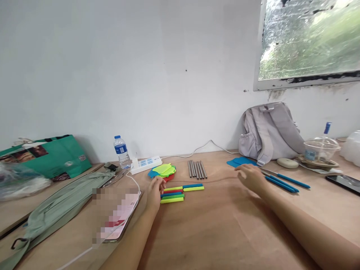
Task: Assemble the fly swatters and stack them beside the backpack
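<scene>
The tubes are laid close together near the middle of the table, their long axes roughly parallel to its far edge. The left hand is set at their left ends, some of which are hidden by it. Its fingers are bent inward; whether anything is pinched between them cannot be told. Just beyond its fingertips, toward the far edge, the coloured sheets are heaped, with red showing nearest to the hand.

The metal rods are set out in a row between the two hands, farther toward the far edge, and are pointed at that edge, so across the line of the tubes. Of the two hands, the left is nearer to them.

The right hand is held in front of the blue sheets, its fingers loosely curved toward the left. Its underside is hidden, so whether anything is gripped cannot be told. Beside its wrist, the blue handles are laid aslant, their outer ends turned toward the table's near right corner.
</scene>
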### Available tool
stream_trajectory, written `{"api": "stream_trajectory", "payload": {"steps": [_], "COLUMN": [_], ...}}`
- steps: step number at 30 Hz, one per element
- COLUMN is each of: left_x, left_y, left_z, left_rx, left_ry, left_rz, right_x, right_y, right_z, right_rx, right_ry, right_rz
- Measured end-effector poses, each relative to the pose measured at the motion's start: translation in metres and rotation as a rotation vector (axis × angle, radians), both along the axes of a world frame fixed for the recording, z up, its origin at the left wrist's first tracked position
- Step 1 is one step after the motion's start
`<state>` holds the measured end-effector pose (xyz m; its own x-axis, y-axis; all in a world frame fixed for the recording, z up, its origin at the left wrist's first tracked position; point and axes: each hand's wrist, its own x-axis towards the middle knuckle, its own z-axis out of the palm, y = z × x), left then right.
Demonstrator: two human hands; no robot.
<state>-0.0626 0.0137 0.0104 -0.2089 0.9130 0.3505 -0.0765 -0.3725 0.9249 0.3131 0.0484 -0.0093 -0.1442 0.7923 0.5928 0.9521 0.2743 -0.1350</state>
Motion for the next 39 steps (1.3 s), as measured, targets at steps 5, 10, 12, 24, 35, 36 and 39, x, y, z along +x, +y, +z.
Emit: {"api": "stream_trajectory", "payload": {"steps": [5,10,12,24,35,36,39], "left_x": [0.013,0.020,0.019,0.013,0.015,0.016,0.017], "left_y": [-0.004,-0.004,-0.003,-0.008,-0.020,-0.021,-0.025], "left_z": [-0.003,-0.010,-0.012,-0.003,0.006,0.007,0.009], "left_rx": [0.103,0.140,0.123,0.056,0.082,0.084,0.091], "left_ry": [0.675,0.903,0.925,1.042,1.188,1.193,1.190], "left_rz": [0.091,0.106,0.110,0.039,-0.077,-0.082,-0.103], "right_x": [-0.078,-0.105,-0.107,-0.093,-0.079,-0.080,-0.081], "right_y": [0.011,0.036,0.044,0.040,0.009,0.005,-0.010], "right_z": [-0.015,-0.016,-0.015,-0.011,-0.007,-0.006,-0.004], "right_rx": [-0.118,-0.145,-0.150,-0.200,-0.220,-0.233,-0.278], "right_ry": [-0.051,-0.029,-0.028,-0.116,0.024,0.037,0.061], "right_rz": [0.247,0.231,0.234,0.318,0.303,0.299,0.303]}}
